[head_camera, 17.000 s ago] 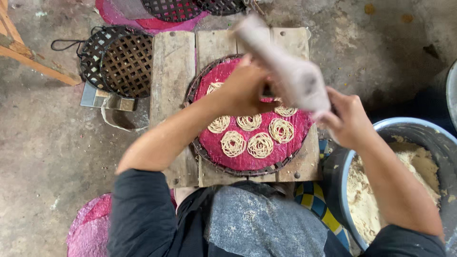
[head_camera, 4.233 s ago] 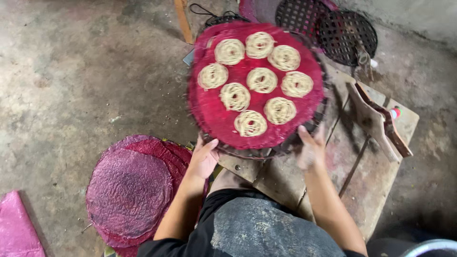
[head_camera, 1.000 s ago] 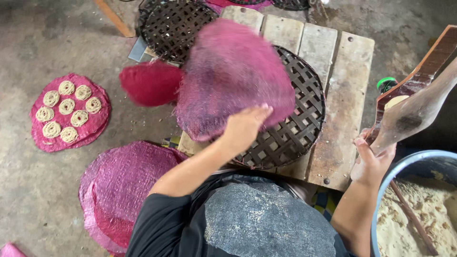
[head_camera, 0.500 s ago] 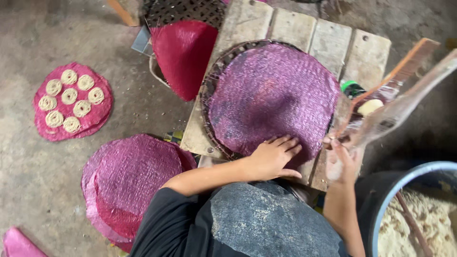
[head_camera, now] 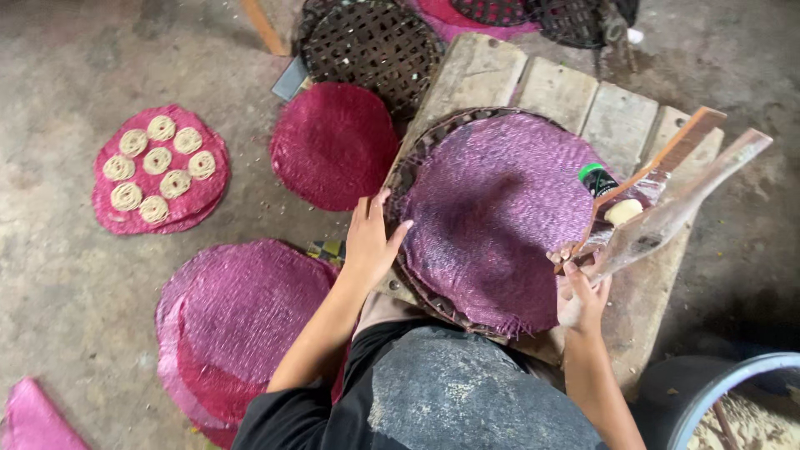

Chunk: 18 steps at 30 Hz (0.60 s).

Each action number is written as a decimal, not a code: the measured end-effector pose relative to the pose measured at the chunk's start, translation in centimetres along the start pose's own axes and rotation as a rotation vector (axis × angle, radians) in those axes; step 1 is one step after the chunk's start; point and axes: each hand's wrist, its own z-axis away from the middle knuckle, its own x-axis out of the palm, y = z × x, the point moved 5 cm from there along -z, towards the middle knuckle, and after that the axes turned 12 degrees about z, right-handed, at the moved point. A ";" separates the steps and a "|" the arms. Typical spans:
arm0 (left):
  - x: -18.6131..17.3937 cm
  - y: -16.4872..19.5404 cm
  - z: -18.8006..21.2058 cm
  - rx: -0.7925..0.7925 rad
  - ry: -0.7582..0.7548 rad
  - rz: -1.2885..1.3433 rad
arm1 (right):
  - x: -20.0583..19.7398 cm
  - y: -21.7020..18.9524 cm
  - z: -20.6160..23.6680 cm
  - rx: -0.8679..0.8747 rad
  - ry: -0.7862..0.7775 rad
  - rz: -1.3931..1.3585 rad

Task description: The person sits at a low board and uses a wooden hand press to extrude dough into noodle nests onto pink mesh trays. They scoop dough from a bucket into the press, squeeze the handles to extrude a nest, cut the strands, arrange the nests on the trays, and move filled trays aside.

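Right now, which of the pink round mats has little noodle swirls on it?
The pink mat with noodle coils lying far out on the floor. The dark red mat, the floor stack and the mat by the left hand are bare.

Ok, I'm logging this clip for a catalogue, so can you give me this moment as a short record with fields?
Setting: concrete floor, low plank table
Left hand: open, flat on the edge of the woven tray
Right hand: grips a clear plastic bag
On tray: purple mesh mat
On floor: red mat, stack of mats, mat with seven noodle coils
Lower right: tub
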 end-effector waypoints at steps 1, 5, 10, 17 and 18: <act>0.4 -0.4 -0.1 -0.075 -0.003 0.043 | -0.8 -0.5 0.4 0.000 0.041 0.026; 3.5 -0.8 -2.3 -0.123 -0.041 0.180 | -3.3 -2.3 2.0 -0.061 0.080 -0.025; 9.2 0.5 -7.6 -0.024 -0.179 0.128 | -5.2 -5.4 1.6 -0.039 0.074 0.056; 11.8 4.3 -11.2 -0.196 -0.374 0.598 | -3.6 -7.8 -0.5 0.232 -0.417 0.367; 11.5 5.0 -8.6 -0.199 -0.377 0.595 | -3.2 -7.6 -1.0 0.303 -0.502 0.382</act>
